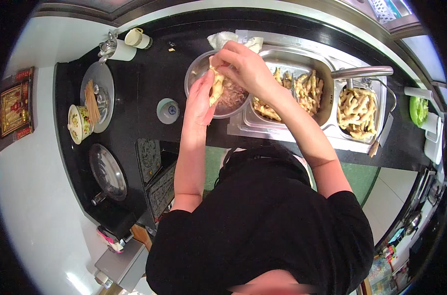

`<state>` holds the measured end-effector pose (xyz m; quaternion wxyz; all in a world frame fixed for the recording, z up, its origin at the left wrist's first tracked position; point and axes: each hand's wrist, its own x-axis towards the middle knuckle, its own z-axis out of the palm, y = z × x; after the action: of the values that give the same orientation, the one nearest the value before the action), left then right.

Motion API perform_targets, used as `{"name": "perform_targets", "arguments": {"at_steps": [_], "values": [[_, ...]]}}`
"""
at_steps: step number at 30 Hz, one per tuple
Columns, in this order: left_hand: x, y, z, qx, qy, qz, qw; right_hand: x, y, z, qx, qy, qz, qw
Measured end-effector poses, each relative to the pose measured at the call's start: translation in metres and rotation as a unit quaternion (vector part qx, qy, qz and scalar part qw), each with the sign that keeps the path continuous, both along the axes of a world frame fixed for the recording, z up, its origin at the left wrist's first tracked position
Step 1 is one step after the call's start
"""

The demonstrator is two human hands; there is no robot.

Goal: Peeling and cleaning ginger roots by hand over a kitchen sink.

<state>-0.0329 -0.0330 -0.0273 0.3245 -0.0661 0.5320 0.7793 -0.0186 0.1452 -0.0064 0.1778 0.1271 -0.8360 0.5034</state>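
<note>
My left hand [199, 96] holds a knobbly piece of ginger [217, 88] over a round metal bowl [189, 79]. My right hand [241, 66] comes across from the right, its thumb and fingers pinched at the ginger's upper end. Whether a small tool sits between those fingers is hidden. Thin brownish peelings [230, 96] lie in the bowl beneath. Right of the bowl, the large basin [324, 62] of a steel sink contains more ginger [306, 92]. A heap of pale ginger [356, 110] fills the small basin beside it.
A faucet [363, 72] reaches over the sink, with a wooden-handled knife [385, 131] on its right edge. White cloth [223, 38] lies behind the bowl. To the left stand a small cup [168, 110], a round tray [111, 77], a floral enamel pot [79, 125] and a pan lid [107, 171].
</note>
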Motion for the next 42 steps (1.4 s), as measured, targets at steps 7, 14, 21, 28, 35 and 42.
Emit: {"name": "perform_targets", "arguments": {"at_steps": [7, 14, 21, 28, 35, 42], "values": [[0.003, 0.006, 0.025, 0.007, 0.009, -0.030, 0.999, 0.001, 0.021, -0.007, 0.070, -0.088, -0.036, 0.993], [0.003, -0.001, 0.006, -0.010, 0.006, -0.037, 0.999, 0.000, 0.007, 0.006, -0.119, -0.106, -0.033, 0.987], [0.005, 0.008, 0.010, -0.008, 0.021, -0.018, 1.000, -0.001, 0.001, 0.004, -0.105, -0.110, -0.097, 0.984], [0.001, 0.010, -0.004, -0.041, 0.056, 0.007, 0.998, 0.003, 0.008, -0.003, -0.114, -0.156, 0.002, 0.981], [0.004, 0.018, 0.006, 0.009, 0.072, 0.017, 0.997, 0.008, -0.005, -0.030, -0.130, -0.154, -0.060, 0.978], [-0.003, 0.018, 0.000, 0.038, 0.081, -0.010, 0.996, 0.012, -0.003, -0.025, -0.181, -0.208, -0.003, 0.961]]}}
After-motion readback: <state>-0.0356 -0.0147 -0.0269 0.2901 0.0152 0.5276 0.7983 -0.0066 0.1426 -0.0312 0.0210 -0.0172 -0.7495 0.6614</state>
